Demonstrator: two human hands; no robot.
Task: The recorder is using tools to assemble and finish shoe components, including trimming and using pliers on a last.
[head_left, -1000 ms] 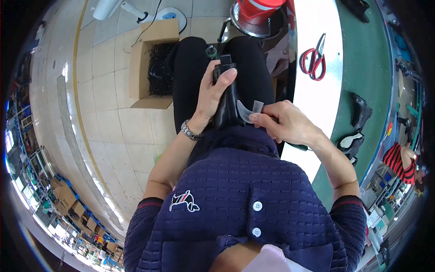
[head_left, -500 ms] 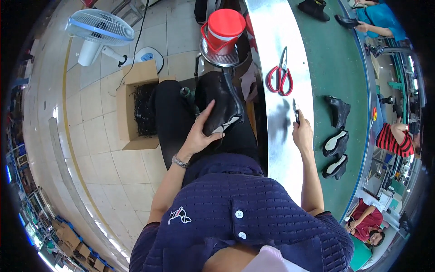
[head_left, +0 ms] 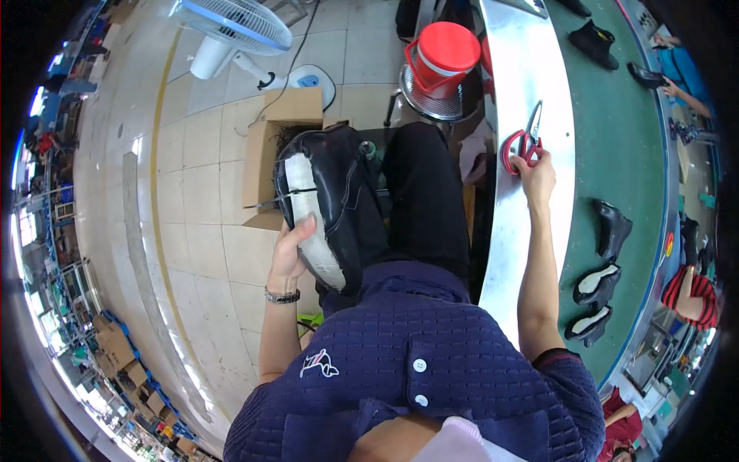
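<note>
My left hand [head_left: 291, 250] grips a black leather boot [head_left: 339, 181] over my lap, its white sole [head_left: 312, 212] turned up and to the left. The thumb presses on that sole, while the other fingers are hidden beneath. A thin dark tie [head_left: 302, 191] crosses the sole, with a loose end sticking out to the left. On the metal bench to the right, my right hand [head_left: 537, 175] has its fingers closed on the red handles of a pair of scissors [head_left: 534, 123]. The blades point away from me.
Beyond the metal bench [head_left: 531, 69], a green conveyor [head_left: 639, 154] carries several black boots [head_left: 612, 231]. A red-lidded bucket [head_left: 448, 48] stands on a stool ahead. An open carton [head_left: 258, 165] and a fan [head_left: 231, 27] are at left. Co-workers [head_left: 685, 73] sit across the conveyor.
The boot has moved left and turned so its sole shows. My right hand has left the small dark-handled bladed tool, which I cannot make out now, and taken hold of the scissors.
</note>
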